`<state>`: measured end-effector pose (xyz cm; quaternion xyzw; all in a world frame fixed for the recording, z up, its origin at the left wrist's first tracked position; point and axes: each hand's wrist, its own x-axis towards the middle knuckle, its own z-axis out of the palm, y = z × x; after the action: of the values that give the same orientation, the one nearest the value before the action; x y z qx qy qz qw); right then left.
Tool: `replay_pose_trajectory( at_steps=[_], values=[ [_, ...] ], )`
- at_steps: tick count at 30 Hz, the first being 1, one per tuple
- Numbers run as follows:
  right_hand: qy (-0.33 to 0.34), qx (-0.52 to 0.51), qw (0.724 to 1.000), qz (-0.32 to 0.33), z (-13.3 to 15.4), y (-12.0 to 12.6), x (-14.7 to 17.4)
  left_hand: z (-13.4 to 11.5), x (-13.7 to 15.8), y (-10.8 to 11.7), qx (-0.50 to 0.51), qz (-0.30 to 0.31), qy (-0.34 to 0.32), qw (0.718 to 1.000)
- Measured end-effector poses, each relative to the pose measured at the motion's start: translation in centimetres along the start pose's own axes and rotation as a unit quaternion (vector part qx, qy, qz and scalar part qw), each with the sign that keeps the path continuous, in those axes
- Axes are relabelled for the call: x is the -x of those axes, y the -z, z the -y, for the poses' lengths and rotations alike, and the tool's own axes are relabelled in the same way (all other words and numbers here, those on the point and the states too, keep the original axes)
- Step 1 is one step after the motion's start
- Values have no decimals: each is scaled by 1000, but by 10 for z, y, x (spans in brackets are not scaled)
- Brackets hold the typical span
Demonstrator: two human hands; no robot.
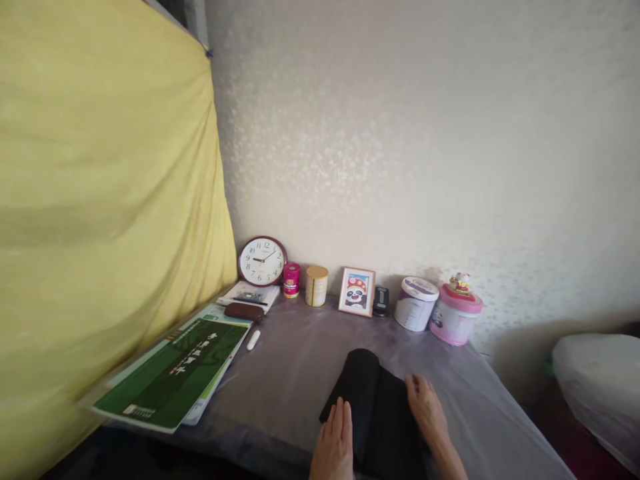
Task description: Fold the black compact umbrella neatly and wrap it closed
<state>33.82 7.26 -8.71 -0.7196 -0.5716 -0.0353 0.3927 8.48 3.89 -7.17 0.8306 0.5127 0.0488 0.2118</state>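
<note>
A folded black cloth (383,413) lies on the table near its front edge, with a rounded raised fold along its left part. My left hand (334,440) rests on the left side of this cloth, its fingers straight and held out flat. At the right edge of the cloth is my right hand (429,410), fingers bent around that edge. Its fingertips are partly hidden, and the cloth's near end runs toward the bottom of the picture.
Green booklets (175,373), a brown case (244,311) and a small white object (253,340) lie at left. Along the wall stand a clock (263,261), a pink can (291,280), a yellow-lidded can (317,287), a framed panda picture (357,291), a purple-white tub (416,305) and a pink tub (454,320).
</note>
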Motion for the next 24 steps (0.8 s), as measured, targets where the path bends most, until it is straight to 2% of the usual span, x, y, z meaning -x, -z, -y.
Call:
replay_pose_trajectory(
  at_steps=[3,7,11,15,20,24],
  values=[
    [-82,-8,996,34,-8,13,17,-1,4,5,11,4,-1,1000],
    [-138,-40,987,71,4,15,25,0,9,7,23,-6,-19,1000],
    [-152,-67,985,52,18,16,26,-1,15,8,23,-22,-27,999],
    [-144,-87,985,43,29,21,21,-6,22,16,6,-11,-18,1000],
    [-130,-184,969,104,59,31,12,-12,30,27,-17,-7,-6,1000],
    [-145,-283,939,132,94,26,0,-9,28,19,-25,-15,-2,1000]
  ],
)
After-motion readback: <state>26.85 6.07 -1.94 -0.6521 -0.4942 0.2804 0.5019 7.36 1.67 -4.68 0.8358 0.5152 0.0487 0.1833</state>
